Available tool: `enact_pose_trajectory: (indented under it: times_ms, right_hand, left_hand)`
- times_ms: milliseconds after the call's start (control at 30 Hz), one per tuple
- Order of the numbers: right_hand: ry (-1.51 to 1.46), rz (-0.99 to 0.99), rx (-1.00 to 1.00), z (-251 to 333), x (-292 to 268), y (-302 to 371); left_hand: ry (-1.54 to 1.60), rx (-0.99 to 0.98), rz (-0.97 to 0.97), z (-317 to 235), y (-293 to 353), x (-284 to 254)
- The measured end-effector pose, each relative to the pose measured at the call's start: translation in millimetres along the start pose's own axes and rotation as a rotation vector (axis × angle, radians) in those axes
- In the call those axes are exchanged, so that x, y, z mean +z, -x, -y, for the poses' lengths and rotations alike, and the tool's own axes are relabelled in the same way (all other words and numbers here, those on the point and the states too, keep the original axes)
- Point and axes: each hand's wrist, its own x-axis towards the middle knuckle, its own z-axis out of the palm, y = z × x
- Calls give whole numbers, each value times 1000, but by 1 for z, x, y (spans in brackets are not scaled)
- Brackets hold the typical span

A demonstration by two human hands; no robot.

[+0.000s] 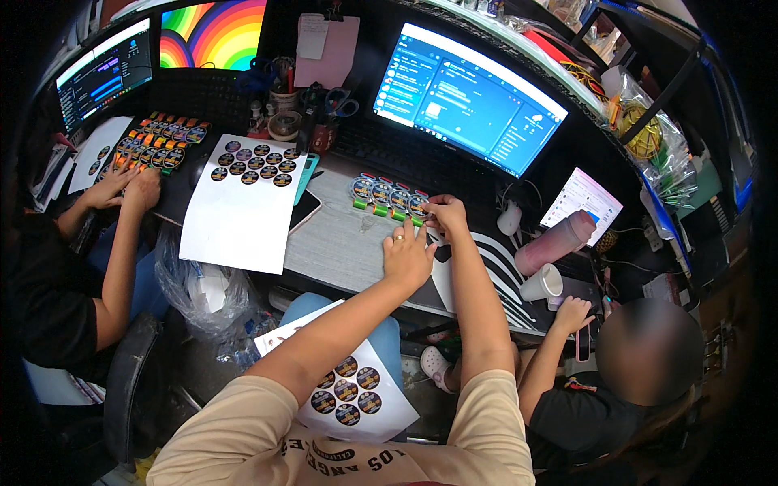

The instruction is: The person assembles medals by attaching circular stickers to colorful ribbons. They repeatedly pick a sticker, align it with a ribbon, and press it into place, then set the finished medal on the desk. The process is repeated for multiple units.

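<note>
the row of round-labelled pieces (pixel 389 195) lies right of the frame's centre, on the grey desk (pixel 324 251). the right hand (pixel 447 215) is narrow, its fingertips at the right-end disc (pixel 418 204); the left hand (pixel 409 257) reaches fingers to the row's near edge. a light steadying touch there, with even pressure on the disc, would probably keep its neighbours aligned. fingers hide part of that disc, so i cannot tell whether either hand grips. the left forearm covers some of the lap sheet (pixel 393 410), lower centre.
</note>
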Motion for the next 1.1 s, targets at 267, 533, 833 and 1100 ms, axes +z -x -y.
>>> enact_pose_trajectory:
  times_ms: [267, 533, 833, 1100]
  right_hand:
    - [-84, -15, 14, -3, -2, 0]
    - [225, -337, -499, 9, -23, 65]
    - [249, 172, -522, -33, 31, 276]
    - [673, 531, -616, -106, 64, 322]
  left_hand:
    - [39, 25, -100, 0, 4, 1]
    - [634, 301, 253, 60, 51, -89]
    - [196, -454, 516, 201, 203, -196]
    - [229, -504, 793, 240, 253, -185]
